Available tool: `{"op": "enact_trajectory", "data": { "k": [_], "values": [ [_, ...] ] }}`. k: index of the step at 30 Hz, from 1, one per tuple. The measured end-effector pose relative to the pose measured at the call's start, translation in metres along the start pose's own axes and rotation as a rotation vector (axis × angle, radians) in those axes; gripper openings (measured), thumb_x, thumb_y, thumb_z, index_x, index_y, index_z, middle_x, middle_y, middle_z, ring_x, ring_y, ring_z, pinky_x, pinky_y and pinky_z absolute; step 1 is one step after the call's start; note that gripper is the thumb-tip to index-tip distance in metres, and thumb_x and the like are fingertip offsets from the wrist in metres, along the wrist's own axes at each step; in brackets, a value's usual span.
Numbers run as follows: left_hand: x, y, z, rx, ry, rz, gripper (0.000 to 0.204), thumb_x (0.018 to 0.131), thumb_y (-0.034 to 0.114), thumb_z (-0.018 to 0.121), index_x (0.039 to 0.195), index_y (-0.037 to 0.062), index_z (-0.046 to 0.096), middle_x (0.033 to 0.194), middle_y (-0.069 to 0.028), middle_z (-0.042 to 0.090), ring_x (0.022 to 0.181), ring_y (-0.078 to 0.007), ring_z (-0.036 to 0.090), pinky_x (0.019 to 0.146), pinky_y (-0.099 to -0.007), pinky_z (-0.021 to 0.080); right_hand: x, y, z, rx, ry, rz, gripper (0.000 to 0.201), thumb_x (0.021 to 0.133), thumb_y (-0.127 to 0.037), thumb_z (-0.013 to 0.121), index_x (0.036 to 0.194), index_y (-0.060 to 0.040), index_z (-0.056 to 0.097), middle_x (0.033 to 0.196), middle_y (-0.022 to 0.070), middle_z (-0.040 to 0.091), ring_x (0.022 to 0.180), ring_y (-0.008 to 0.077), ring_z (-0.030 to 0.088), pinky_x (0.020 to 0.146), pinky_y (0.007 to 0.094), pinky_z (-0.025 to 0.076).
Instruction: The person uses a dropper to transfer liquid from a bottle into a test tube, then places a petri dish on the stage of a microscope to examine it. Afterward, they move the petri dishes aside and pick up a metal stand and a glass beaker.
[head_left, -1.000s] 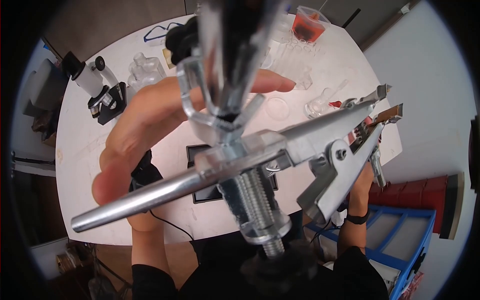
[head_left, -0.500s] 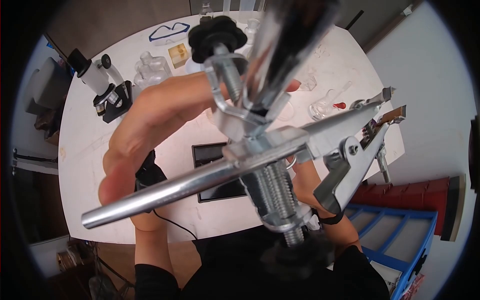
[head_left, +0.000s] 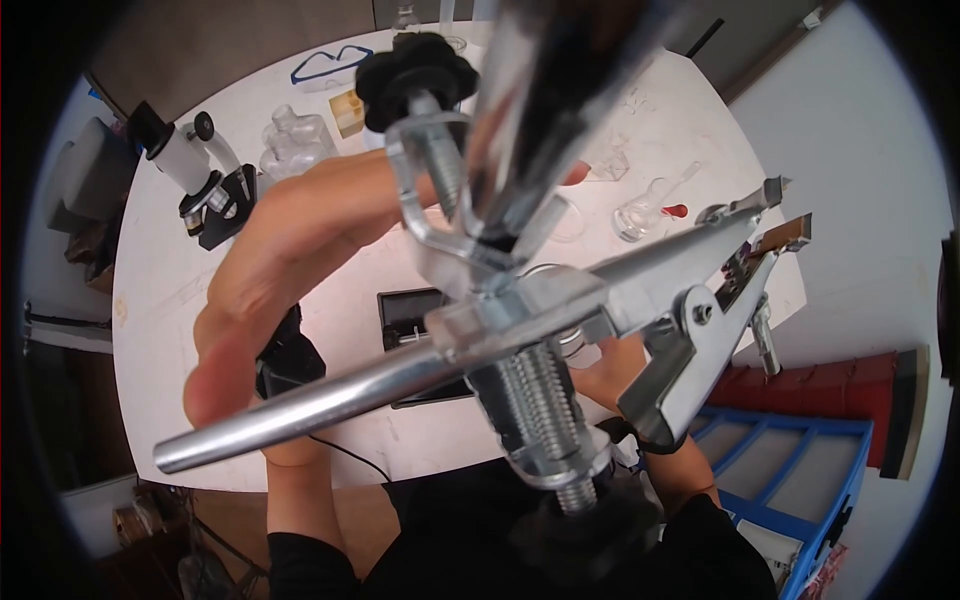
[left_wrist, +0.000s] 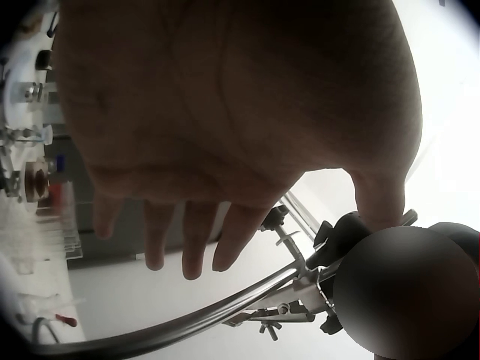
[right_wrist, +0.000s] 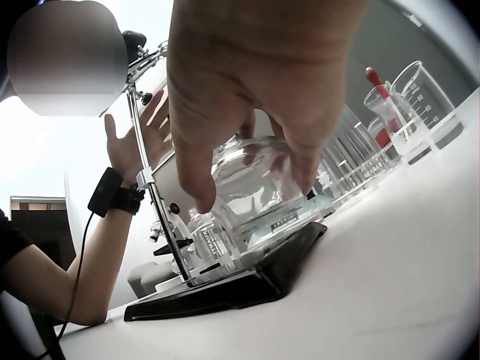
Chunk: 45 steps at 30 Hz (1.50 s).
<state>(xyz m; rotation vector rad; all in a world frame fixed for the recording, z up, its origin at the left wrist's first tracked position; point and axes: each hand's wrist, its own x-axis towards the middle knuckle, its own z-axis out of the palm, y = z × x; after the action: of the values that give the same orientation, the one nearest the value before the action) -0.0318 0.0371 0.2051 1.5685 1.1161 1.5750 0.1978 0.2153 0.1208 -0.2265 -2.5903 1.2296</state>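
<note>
A metal stand's rod [head_left: 560, 110] and its clamp [head_left: 640, 290] loom large across the head view, with a black knob [head_left: 415, 75] at the upper left. My left hand [head_left: 300, 225] is raised behind the clamp; its fingers extend straight and apart in the left wrist view, and its palm holds nothing. Low over the stand's black base [right_wrist: 225, 296], my right hand [right_wrist: 262, 75] grips a clear round glass vessel [right_wrist: 255, 187] from above, thumb and fingers around its sides. In the head view the clamp partly covers the right hand and vessel.
A microscope [head_left: 205, 180], glass bottles [head_left: 295, 145] and blue-rimmed goggles [head_left: 330, 65] stand to the left and back of the white table. A small glass beaker [head_left: 640, 215] is at right. Test tubes [right_wrist: 356, 150] line up beyond my right hand. Blue-framed drawers [head_left: 790, 460] stand beside the table.
My right hand has come inward from the far right, behind the clamp jaws, to over the stand's base. My left hand keeps its raised pose; the stand shifts slightly in view.
</note>
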Motion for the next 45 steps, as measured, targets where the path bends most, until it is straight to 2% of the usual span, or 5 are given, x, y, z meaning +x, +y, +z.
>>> {"op": "enact_trajectory", "data": {
  "k": [5, 7, 11, 13, 45],
  "values": [
    [0.004, 0.011, -0.011, 0.087, 0.163, -0.460, 0.045, 0.099, 0.040, 0.045, 0.133, 0.0122, 0.054, 0.142, -0.0172, 0.046, 0.138, -0.0295, 0.037, 0.117, -0.0481, 0.022, -0.025, 0.009, -0.046, 0.028, 0.161, 0.046, 0.068, 0.066, 0.009, 0.076, 0.127, 0.0002, 0.049, 0.129, 0.0139, 0.052, 0.119, 0.0232, 0.052, 0.099, 0.0333, 0.044],
    [-0.011, -0.017, -0.026, 0.009, -0.103, 0.099, 0.048, 0.098, 0.044, 0.044, 0.137, 0.0171, 0.051, 0.142, -0.0175, 0.046, 0.138, -0.0323, 0.035, 0.115, -0.0519, 0.025, -0.034, 0.019, -0.064, 0.059, 0.219, 0.079, 0.069, 0.065, 0.012, 0.075, 0.128, 0.0007, 0.048, 0.130, 0.0127, 0.050, 0.119, 0.0224, 0.052, 0.100, 0.0327, 0.043],
    [0.008, 0.010, 0.003, 0.310, 0.154, -0.387, 0.049, 0.095, 0.044, 0.051, 0.138, 0.0209, 0.049, 0.140, -0.0186, 0.048, 0.137, -0.0358, 0.037, 0.113, -0.0553, 0.027, -0.053, 0.044, -0.083, 0.156, 0.353, 0.244, 0.070, 0.065, 0.014, 0.075, 0.128, 0.0021, 0.047, 0.127, 0.0111, 0.049, 0.115, 0.0195, 0.051, 0.101, 0.0314, 0.043],
    [-0.005, -0.022, -0.010, -0.009, -0.022, 0.231, 0.048, 0.092, 0.036, 0.058, 0.136, 0.0205, 0.051, 0.138, -0.0190, 0.050, 0.134, -0.0359, 0.041, 0.113, -0.0542, 0.028, -0.056, 0.052, -0.086, 0.131, 0.378, 0.256, 0.070, 0.065, 0.014, 0.075, 0.129, 0.0027, 0.046, 0.124, 0.0106, 0.050, 0.113, 0.0182, 0.052, 0.100, 0.0314, 0.044],
    [-0.028, -0.012, -0.008, 0.132, -0.038, 0.176, 0.077, 0.078, 0.052, 0.067, 0.137, 0.0077, 0.046, 0.137, -0.0220, 0.049, 0.132, -0.0355, 0.044, 0.111, -0.0484, 0.029, -0.041, 0.090, -0.081, 0.115, 0.371, 0.237, 0.074, 0.068, 0.009, 0.077, 0.132, 0.0027, 0.041, 0.125, 0.0131, 0.050, 0.116, 0.0204, 0.052, 0.102, 0.0337, 0.044]
  ]
}}
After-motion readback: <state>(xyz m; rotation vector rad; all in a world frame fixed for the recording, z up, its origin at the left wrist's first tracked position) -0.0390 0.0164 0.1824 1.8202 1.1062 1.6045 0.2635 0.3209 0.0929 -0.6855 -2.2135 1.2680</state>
